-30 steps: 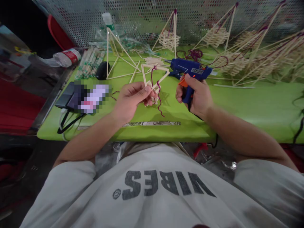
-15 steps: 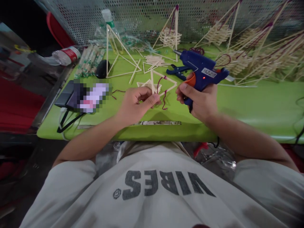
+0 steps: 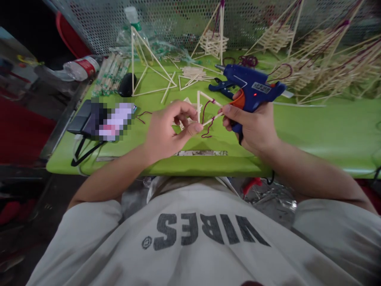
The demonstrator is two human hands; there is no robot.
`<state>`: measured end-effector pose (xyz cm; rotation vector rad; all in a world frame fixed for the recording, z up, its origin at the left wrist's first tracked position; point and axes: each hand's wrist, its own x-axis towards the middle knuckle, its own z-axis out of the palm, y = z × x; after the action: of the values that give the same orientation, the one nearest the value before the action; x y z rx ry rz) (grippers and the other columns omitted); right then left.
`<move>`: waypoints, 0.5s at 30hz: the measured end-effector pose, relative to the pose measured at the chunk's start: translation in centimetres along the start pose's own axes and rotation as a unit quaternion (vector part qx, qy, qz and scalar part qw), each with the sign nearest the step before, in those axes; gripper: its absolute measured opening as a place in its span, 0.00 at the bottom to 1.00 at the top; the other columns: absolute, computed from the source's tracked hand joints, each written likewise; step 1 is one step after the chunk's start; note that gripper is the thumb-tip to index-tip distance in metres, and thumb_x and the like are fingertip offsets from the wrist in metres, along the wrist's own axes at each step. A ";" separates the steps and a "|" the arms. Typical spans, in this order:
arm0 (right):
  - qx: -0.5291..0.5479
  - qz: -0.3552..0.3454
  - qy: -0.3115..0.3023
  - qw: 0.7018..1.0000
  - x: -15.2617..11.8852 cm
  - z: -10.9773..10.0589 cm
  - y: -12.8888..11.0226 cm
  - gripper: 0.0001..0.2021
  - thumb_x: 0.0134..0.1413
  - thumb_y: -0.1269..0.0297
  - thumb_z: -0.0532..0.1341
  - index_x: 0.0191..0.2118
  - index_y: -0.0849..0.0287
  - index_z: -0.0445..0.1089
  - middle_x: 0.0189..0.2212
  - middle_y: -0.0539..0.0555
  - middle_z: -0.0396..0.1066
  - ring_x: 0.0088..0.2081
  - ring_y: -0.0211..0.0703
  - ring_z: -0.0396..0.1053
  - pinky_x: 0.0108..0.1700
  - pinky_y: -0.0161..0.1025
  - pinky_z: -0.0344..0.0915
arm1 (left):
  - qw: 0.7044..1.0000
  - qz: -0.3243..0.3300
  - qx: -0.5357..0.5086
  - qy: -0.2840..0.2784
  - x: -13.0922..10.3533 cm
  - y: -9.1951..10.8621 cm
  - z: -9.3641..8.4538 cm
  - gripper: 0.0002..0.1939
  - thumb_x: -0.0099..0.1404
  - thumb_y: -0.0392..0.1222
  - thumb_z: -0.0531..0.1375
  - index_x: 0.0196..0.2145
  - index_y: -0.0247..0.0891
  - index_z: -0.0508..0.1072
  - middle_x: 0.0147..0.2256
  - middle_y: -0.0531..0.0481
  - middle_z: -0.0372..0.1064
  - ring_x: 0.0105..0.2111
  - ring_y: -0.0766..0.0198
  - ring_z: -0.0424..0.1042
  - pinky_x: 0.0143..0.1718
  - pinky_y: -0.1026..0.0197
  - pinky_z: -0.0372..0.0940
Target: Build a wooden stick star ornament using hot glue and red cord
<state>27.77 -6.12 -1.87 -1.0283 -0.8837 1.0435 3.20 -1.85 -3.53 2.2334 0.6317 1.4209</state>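
My right hand (image 3: pixel 253 123) is wrapped round a blue hot glue gun (image 3: pixel 247 81) with an orange trigger, its nozzle pointing up and left. The thumb and a finger of that hand also pinch the right corner of a small triangle of wooden sticks (image 3: pixel 199 105). Dark purple string (image 3: pixel 205 115) is tied on two of its sides and hangs loose. At the triangle's left lower corner, my left hand (image 3: pixel 166 129) has thumb and index finger apart, the thumb at the corner. Beneath lies a stack of short sticks (image 3: pixel 186 104), partly hidden.
A larger stick frame (image 3: pixel 154 71), blue cutters (image 3: pixel 222 88) and a pile of sticks (image 3: pixel 195 73) lie beyond my hands. Finished-looking stick pieces (image 3: pixel 312 63) crowd the back right. A phone (image 3: pixel 117 121), a black box (image 3: pixel 85 117) and wrapped bundles (image 3: pixel 111 75) occupy the left.
The small triangle has shifted right, and its right corner is now between my right thumb and finger. My left thumb and index finger have loosened from its left corner.
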 end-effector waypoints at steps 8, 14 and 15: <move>-0.008 0.084 -0.074 0.994 0.7 -0.4 -0.3 0.35 0.31 0.51 0.98 0.34 0.53 0.76 0.25 0.47 0.76 0.23 0.37 0.70 0.20 0.37 0.64 | 0.964 0.213 0.156 0.027 0.6 -3.1 -0.5 0.15 0.91 0.50 0.58 0.65 0.54 0.82 0.57 0.41 0.82 0.45 0.56 0.83 0.42 0.50 0.81; -0.018 0.123 -0.127 0.984 1.2 -1.1 -0.1 0.32 0.33 0.53 0.97 0.33 0.53 0.77 0.23 0.46 0.73 0.22 0.36 0.68 0.19 0.35 0.63 | 0.952 0.203 0.229 0.020 0.7 -4.7 -0.7 0.16 0.91 0.58 0.58 0.57 0.53 0.85 0.57 0.41 0.83 0.45 0.56 0.82 0.46 0.48 0.82; -0.017 0.127 -0.135 0.983 1.3 -1.2 -0.1 0.32 0.34 0.53 0.97 0.33 0.53 0.76 0.23 0.47 0.73 0.22 0.36 0.69 0.19 0.35 0.64 | 0.952 0.204 0.227 0.007 0.8 -4.6 -0.8 0.15 0.91 0.57 0.59 0.57 0.54 0.84 0.56 0.42 0.83 0.45 0.57 0.82 0.46 0.49 0.81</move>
<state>29.27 -5.13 -2.04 -1.0635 -1.0094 1.4115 2.05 2.43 -5.27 2.8490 0.5662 1.6108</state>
